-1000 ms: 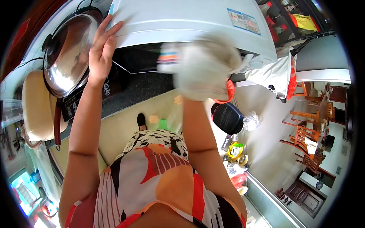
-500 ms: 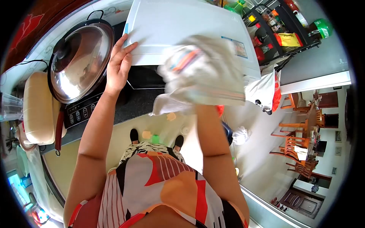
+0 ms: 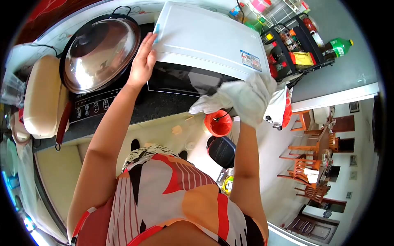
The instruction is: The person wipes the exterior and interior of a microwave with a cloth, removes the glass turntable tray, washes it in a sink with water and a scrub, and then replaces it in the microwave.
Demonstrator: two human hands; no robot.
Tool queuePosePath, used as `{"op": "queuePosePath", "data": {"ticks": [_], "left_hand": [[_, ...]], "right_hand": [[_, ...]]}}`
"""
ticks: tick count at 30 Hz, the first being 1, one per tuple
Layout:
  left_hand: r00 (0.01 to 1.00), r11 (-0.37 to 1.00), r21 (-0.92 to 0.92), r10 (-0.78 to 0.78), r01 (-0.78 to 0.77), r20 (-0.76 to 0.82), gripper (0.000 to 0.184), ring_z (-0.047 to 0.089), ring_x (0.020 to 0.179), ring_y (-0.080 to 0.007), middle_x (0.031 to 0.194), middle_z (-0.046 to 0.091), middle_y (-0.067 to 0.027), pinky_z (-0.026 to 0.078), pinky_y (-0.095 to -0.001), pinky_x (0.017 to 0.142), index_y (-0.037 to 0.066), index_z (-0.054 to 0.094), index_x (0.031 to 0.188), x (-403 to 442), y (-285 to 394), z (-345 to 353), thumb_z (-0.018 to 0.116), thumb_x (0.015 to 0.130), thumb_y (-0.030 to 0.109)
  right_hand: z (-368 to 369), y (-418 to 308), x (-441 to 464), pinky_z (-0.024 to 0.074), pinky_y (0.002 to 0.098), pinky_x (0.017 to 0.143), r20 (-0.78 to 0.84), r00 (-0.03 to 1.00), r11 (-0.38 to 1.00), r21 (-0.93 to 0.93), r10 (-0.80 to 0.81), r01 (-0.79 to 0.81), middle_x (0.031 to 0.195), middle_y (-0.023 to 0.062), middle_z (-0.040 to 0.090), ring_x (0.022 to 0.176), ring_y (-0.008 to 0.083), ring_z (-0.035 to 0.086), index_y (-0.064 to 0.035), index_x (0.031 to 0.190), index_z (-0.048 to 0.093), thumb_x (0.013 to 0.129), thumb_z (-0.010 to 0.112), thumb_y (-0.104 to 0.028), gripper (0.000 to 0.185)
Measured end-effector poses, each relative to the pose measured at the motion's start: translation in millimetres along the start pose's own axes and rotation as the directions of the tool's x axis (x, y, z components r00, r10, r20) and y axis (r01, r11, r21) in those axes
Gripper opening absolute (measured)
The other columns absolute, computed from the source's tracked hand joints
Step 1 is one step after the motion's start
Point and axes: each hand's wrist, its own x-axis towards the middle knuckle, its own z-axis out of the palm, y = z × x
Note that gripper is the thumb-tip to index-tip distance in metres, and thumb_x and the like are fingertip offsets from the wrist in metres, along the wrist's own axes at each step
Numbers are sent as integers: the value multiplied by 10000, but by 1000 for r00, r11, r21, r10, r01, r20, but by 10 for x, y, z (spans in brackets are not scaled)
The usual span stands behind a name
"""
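Observation:
A white microwave (image 3: 205,37) with a dark glass front stands on the black counter. My left hand (image 3: 143,61) lies against its left front edge, fingers stretched out and holding nothing. A whitish cloth (image 3: 246,98) is bunched around my right hand (image 3: 248,125), which grips it at the microwave's front right corner. The cloth hides the fingers of that hand, and one end hangs loose to the left.
A lidded wok (image 3: 100,55) sits on an induction cooker (image 3: 93,105) at left, beside a cream container (image 3: 45,96). A black rack (image 3: 293,45) of bottles stands at right. Below are a red-lined bin (image 3: 218,124) and a black-topped object (image 3: 222,151).
My right hand has moved the cloth from over the microwave's top to its front right corner. The top's sticker is now uncovered. My left hand stays at the left edge.

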Motion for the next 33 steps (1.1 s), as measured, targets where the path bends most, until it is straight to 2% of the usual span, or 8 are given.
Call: {"op": "queuePosePath", "data": {"ticks": [6, 10, 13, 18, 21, 25, 30, 33], "left_hand": [[949, 970, -16, 240, -242, 204, 850, 386, 1226, -373, 1329, 403, -191, 326, -442, 1005, 31, 400, 1296, -1160, 787, 200, 797, 560, 181], [706, 497, -546, -217, 674, 674, 739, 360, 1261, -185, 1384, 356, -99, 316, -331, 1022, 63, 342, 1356, -1562, 875, 498, 720, 738, 208], [717, 550, -517, -242, 656, 653, 496, 514, 1080, -152, 1203, 533, -67, 404, -272, 929, 31, 465, 1237, -1497, 691, 482, 658, 782, 71], [524, 228, -481, -512, 847, 681, 336, 578, 970, -141, 1022, 610, -72, 460, -268, 860, 34, 536, 1060, -1243, 753, 392, 657, 755, -31], [521, 134, -525, -460, 841, 719, 450, 569, 987, -151, 1078, 580, -71, 455, -273, 874, 54, 469, 1170, -1079, 1011, 388, 634, 763, -45], [561, 449, -441, -176, 777, 809, 676, 460, 1145, -176, 1235, 479, -108, 392, -293, 953, 85, 328, 1341, -1125, 1354, 737, 648, 748, 19], [454, 962, 159, -43, -222, 890, 659, 554, 1071, -272, 1166, 573, -155, 437, -298, 889, 84, 449, 1294, -233, 1665, 126, 704, 687, 53], [957, 941, 181, 272, -286, 97, 409, 573, 1037, -260, 1085, 606, -148, 444, -339, 897, 40, 548, 1171, 45, 1097, -100, 659, 786, 121]], "right_hand": [[-944, -606, -702, 462, 330, 572, 250, 815, 789, 503, -523, 352, 603, 44, 486, 624, 223, 548, -148, 580, 583, 630, 666, -181, 103], [-511, -550, -1424, 457, 298, 727, 628, 720, 129, 773, -295, -621, 866, 58, 542, 804, 176, 562, -68, 890, 541, 748, 607, -139, 173], [-79, -186, -1698, 454, 275, 843, 819, 529, -360, 435, -222, -825, 1063, 69, 584, 939, 140, 573, -7, 1123, 510, 836, 563, -108, 309], [-41, 517, -2403, 376, 324, 961, 785, 358, -213, 289, -505, -934, 1260, 85, 479, 1141, 193, 466, -8, 1277, 417, 807, 621, -72, 516], [298, 979, -2955, 268, 396, 1046, 756, 549, 470, 653, -357, -594, 1408, 96, 329, 1323, 233, 283, -60, 1396, 249, 717, 736, -63, 836], [-213, -216, -1978, 189, 385, 1072, 300, 926, 113, 953, -231, -281, 1489, 114, 88, 1367, 278, 145, -39, 1430, 75, 565, 850, -233, 1178], [190, -473, -1390, 347, 338, 993, 151, 920, -10, 987, 362, -158, 1265, 105, 460, 1123, 222, 488, -20, 1333, 309, 791, 602, -96, 621], [42, -383, -721, 383, 349, 949, -172, 819, 68, 985, 547, 162, 1233, 165, 463, 1142, 232, 463, 8, 1301, 344, 779, 576, -87, 579]]}}
